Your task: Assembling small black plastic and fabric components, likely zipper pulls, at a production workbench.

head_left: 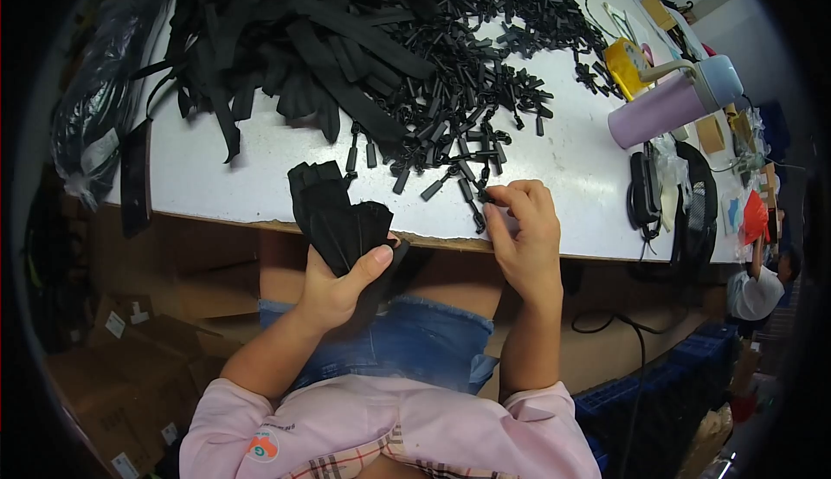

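Note:
My left hand [342,284] is closed round a bundle of black zipper strips [329,211], its thumb laid across them, just over the table's front edge. To the right, my right hand [528,237] pinches a small black zipper slider [485,193] between thumb and fingers; the fingertips partly hide it. More black zipper sliders [446,128] with long pulls lie loose just beyond that hand and spread into a big heap toward the back. Beside the heap, a tangled pile of black zipper strips [303,46] covers the back left of the white table [260,176].
A lilac bottle [658,107] lies tilted on the right, by a yellow packet [628,64] and a black pouch [645,189]. Plastic-wrapped black goods [108,98] stand at the left edge. Cardboard boxes [130,375] sit below left. A person [757,293] is far right.

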Demonstrator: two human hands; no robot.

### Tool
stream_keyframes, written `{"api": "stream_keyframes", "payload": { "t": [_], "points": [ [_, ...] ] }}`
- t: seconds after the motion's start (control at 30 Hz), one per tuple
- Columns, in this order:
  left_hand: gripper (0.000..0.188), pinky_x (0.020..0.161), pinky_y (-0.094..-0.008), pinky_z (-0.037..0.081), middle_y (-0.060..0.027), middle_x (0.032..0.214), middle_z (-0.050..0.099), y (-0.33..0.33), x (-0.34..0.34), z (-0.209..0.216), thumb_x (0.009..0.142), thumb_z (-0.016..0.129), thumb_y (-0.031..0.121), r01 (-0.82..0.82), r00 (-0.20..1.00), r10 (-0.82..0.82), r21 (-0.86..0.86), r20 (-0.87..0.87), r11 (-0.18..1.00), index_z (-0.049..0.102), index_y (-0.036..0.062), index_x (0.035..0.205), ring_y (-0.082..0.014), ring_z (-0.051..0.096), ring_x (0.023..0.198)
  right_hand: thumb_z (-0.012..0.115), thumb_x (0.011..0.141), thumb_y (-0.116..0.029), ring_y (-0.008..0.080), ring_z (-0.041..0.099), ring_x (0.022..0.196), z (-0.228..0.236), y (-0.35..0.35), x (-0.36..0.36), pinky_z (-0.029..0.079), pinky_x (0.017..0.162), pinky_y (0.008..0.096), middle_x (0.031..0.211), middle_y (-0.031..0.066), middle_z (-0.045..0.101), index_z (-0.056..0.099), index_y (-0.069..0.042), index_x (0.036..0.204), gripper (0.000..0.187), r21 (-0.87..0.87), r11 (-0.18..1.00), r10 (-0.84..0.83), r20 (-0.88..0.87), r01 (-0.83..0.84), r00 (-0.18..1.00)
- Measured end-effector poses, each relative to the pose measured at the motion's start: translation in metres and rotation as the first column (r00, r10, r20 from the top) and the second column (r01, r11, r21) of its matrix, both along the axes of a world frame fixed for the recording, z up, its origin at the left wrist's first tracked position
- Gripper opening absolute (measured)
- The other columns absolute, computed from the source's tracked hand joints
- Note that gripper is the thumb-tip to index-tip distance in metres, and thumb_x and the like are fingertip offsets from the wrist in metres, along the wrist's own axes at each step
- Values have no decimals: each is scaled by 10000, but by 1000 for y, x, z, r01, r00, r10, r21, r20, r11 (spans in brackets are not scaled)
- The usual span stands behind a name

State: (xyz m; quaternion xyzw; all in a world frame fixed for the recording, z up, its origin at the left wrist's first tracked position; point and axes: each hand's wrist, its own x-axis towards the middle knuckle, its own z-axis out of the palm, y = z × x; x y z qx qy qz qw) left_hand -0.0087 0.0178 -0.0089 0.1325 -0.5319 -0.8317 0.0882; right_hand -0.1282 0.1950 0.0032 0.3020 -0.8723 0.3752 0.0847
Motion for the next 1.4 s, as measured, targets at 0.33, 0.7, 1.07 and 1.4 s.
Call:
{"api": "stream_keyframes", "payload": {
  "t": [0.33,0.7,1.07,1.4],
  "points": [
    [199,691,-222,419,-38,860,568,9,-1,1,752,592,46,6,1000,-7,-222,-4,975,549,-9,938,-77,510,780,582,693,42,97,529,551,2,-14,26,430,497,197,713,69,557,547,18,762,81,-473,869,12,310,143,951],
    [205,679,-205,415,-29,832,536,15,1,0,722,582,-34,-34,997,18,-211,-76,977,510,9,909,-79,508,754,647,658,33,102,537,561,13,-37,49,420,473,191,709,89,576,598,30,781,133,-466,862,312,178,-199,933],
    [194,666,-202,423,-32,838,551,4,1,6,719,590,-23,69,997,-73,-276,-2,959,532,-2,903,-84,518,751,663,626,25,159,549,545,8,-38,44,439,471,220,696,92,572,599,-1,750,143,-396,863,301,-97,-314,949],
    [177,653,-202,441,-34,831,574,7,-3,3,727,608,13,-12,1000,9,-169,-21,985,563,-11,896,-78,537,736,600,646,97,113,512,595,14,-40,45,425,505,198,767,90,541,590,21,843,212,-226,897,348,-167,-379,923]
  ]
}}
